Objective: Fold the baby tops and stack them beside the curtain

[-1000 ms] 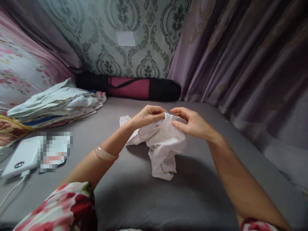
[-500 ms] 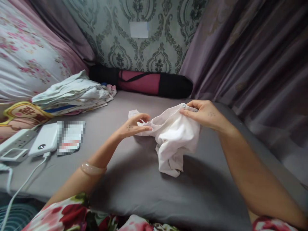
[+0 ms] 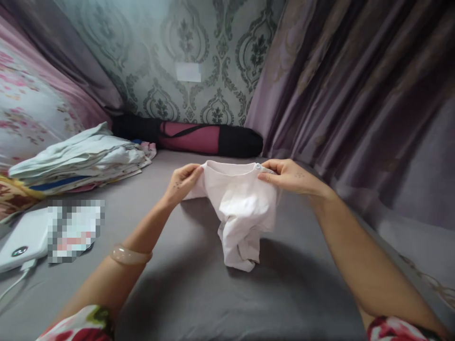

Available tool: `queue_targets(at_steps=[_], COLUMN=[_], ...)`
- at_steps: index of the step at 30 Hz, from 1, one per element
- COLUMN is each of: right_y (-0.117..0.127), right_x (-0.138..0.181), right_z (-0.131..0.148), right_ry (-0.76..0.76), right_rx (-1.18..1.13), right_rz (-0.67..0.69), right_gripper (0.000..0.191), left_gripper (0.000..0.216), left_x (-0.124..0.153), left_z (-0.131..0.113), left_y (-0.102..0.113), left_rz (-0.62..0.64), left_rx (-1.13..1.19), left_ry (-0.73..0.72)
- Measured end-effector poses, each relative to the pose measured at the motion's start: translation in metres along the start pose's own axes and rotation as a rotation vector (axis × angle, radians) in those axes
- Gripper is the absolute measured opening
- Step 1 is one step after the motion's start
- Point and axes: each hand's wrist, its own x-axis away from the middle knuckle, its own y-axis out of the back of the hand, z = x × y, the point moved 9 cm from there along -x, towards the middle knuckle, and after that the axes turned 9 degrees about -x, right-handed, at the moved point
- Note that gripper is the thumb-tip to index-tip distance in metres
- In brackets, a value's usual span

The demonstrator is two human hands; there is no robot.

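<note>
Small white shirt (image 3: 236, 192) hangs stretched at the neckline over the grey bedsheet (image 3: 302, 293); the left hand (image 3: 179, 184) has its fingers (image 3: 192, 169) pinched together on one shoulder, the right hand (image 3: 296, 178) pinches the other beside a button (image 3: 258, 166).

Dim, diffuse; lit from above, approx. Hazed at top of wallpaper (image 3: 142, 23). Brightest on wht shirt (image 3: 245, 203); shadowed softly twd near edge of bed (image 3: 302, 308), pixelated twd L edge. Stretched at pic sides.
</note>
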Motion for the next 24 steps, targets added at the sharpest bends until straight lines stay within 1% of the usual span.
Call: queue_targets(at_steps=[2,3,5,6,8,10,11,12,13,14,15,16,17,19,20,21,23,24], right_y=[0.003,0.008,0.023,0.034,0.058,0.081,0.088,0.091,0.088,0.083,0.078,0.075,0.075,0.078,0.078,0.076,0.073,0.075], right_x=[0.001,0.001,0.0,0.0,0.001,0.008,0.012,0.012,0.009,0.005,0.0,-0.004,-0.006,-0.009,-0.013,-0.019,-0.028,-0.03], right_z=[0.003,0.006,0.018,0.028,0.055,0.084,0.096,0.104,0.109,0.111,0.112,0.112,0.114,0.117,0.115,0.111,0.103,0.101], right_ry=[0.023,0.035,0.069,0.101,0.196,0.306,0.349,0.376,0.389,0.394,0.403,0.419,0.443,0.482,0.476,0.456,0.416,0.409], right_rx=[-0.048,-0.046,0.006,0.051,0.177,0.335,0.421,0.516,0.616,0.711,0.789,0.84,0.858,0.83,0.816,0.804,0.755,0.71], right_rz=[0.062,0.063,0.008,-0.047,-0.22,-0.44,-0.529,-0.571,-0.562,-0.521,-0.48,-0.464,-0.481,-0.552,-0.534,-0.481,-0.383,-0.373], right_gripper=[0.052,0.053,0.054,0.054,0.051,0.047,0.044,0.04,0.037,0.035,0.034,0.034,0.035,0.037,0.036,0.034,0.031,0.031], left_gripper=[0.038,0.038,0.038,0.037,0.033,0.032,0.033,0.033,0.033,0.033,0.032,0.031,0.03,0.029,0.028,0.026,0.025,0.026], left_x=[-0.019,-0.028,-0.044,-0.05,-0.057,-0.057,-0.057,-0.058,-0.062,-0.067,-0.072,-0.075,-0.077,-0.079,-0.08,-0.084,-0.096,-0.101], left_z=[-0.023,-0.038,-0.075,-0.096,-0.142,-0.181,-0.193,-0.2,-0.202,-0.2,-0.195,-0.19,-0.187,-0.185,-0.182,-0.177,-0.162,-0.154], left_y=[0.016,0.024,0.036,0.042,0.053,0.067,0.075,0.079,0.079,0.075,0.068,0.063,0.064,0.077,0.08,0.079,0.067,0.063], left_rz=[-0.072,-0.093,-0.101,-0.107,-0.14,-0.283,-0.366,-0.421,-0.419,-0.367,-0.287,-0.231,-0.243,-0.386,-0.419,-0.383,-0.208,-0.144], left_rx=[-0.037,-0.079,-0.207,-0.289,-0.469,-0.638,-0.704,-0.763,-0.817,-0.863,-0.9,-0.916,-0.9,-0.808,-0.769,-0.748,-0.728,-0.708], left_ry=[-0.074,-0.116,-0.202,-0.249,-0.397,-0.528,-0.563,-0.579,-0.589,-0.599,-0.612,-0.623,-0.627,-0.609,-0.59,-0.568,-0.506,-0.471])
